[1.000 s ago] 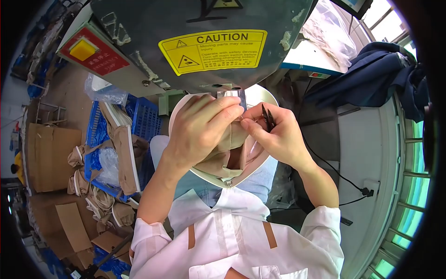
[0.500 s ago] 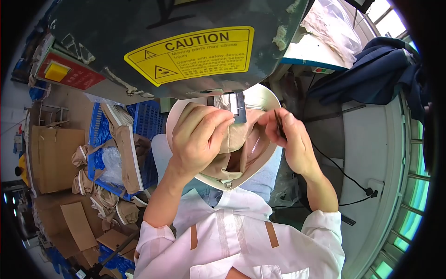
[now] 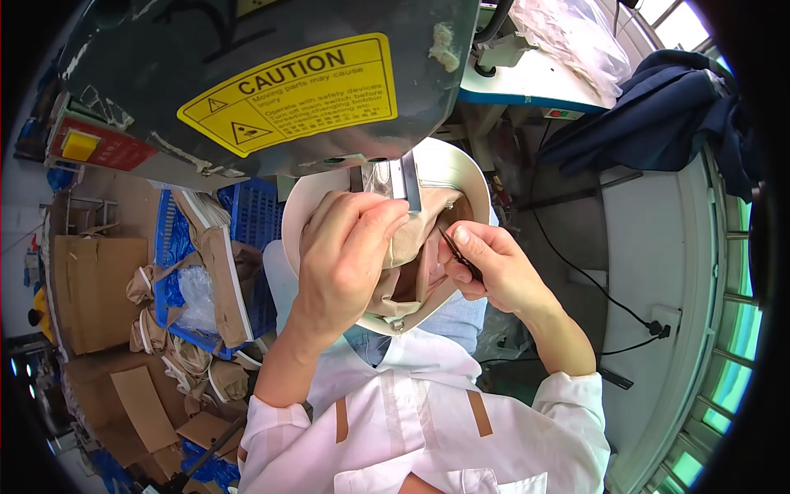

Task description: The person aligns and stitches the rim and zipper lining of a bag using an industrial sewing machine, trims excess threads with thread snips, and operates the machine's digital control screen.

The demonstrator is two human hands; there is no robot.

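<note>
My left hand (image 3: 346, 255) grips the tan upper of a shoe piece (image 3: 415, 276) with a white sole rim (image 3: 461, 165), held under the metal presser part (image 3: 403, 181) of a grey sewing machine (image 3: 247, 82). My right hand (image 3: 494, 267) pinches small black snips (image 3: 459, 257), their tip pointing at the tan fabric just right of the left fingers. The two hands are almost touching over the shoe.
A blue crate (image 3: 251, 214) with tan shoe uppers stands to the left, with cardboard (image 3: 90, 288) and more uppers on the floor. A dark blue jacket (image 3: 658, 132) lies on the white table at right. A black cable (image 3: 601, 305) runs to a plug.
My right hand has dropped from beside the presser down to the shoe's inner edge, turning the snips toward the fabric. The view has shifted so the machine head fills more of the top.
</note>
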